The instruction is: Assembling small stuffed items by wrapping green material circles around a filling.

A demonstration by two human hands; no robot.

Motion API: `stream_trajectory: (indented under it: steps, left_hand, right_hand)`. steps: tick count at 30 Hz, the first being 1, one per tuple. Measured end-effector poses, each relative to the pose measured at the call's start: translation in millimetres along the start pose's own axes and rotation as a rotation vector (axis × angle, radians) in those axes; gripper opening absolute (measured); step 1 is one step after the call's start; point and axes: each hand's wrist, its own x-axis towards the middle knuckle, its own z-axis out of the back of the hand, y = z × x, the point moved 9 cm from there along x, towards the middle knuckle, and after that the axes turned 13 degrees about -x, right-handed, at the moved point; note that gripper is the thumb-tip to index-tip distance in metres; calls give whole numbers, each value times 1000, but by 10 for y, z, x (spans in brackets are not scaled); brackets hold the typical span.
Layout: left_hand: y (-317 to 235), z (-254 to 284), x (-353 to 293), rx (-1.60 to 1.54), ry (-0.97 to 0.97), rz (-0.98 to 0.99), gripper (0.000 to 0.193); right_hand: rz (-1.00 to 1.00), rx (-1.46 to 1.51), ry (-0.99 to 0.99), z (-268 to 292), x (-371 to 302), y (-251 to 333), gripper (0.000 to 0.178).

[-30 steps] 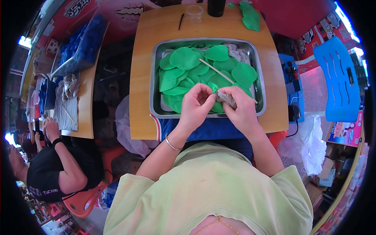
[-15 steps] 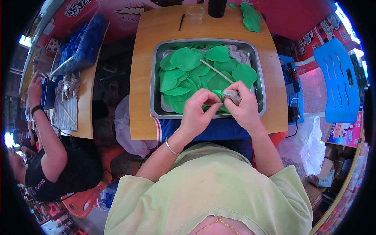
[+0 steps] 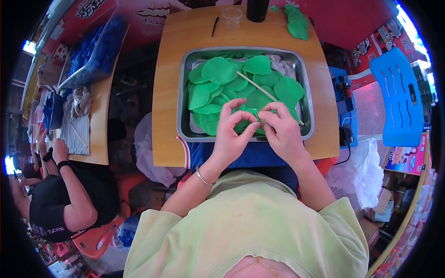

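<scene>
Just above the near side of a steel tray, my two hands almost meet. My left hand has thumb and forefinger pinched on the edge of a small green cloth piece. Facing it, my right hand closes its fingertips on the same piece's other side. Fingers partly cover the piece, so its shape is unclear. Beneath them the tray holds a heap of round green cloth petals. A thin pale stick lies slantwise over the heap and runs behind my right hand. Greyish cloth sits in the tray's far right corner.
The wooden table carries a clear plastic cup, a black pen-like stick, a black cup and a green bundle at its far side. A blue stool stands right. A co-worker sits left.
The greyish bundle in my right hand is no longer visible there; its fingers now meet the green piece. The co-worker's raised arm has come down to the other table.
</scene>
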Motion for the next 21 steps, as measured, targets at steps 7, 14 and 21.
stream_trajectory:
  steps: [7,14,21]
  left_hand:
    - [130,-39,-56,-224,107,276,14]
    - [243,-49,-63,-648,54,528,25]
    - [229,-113,-93,-709,173,546,28]
  right_hand:
    - [-180,191,113,-21,12,-145,18]
    - [-288,299,183,37,57,-139,20]
    - [191,40,221,193,128,270,25]
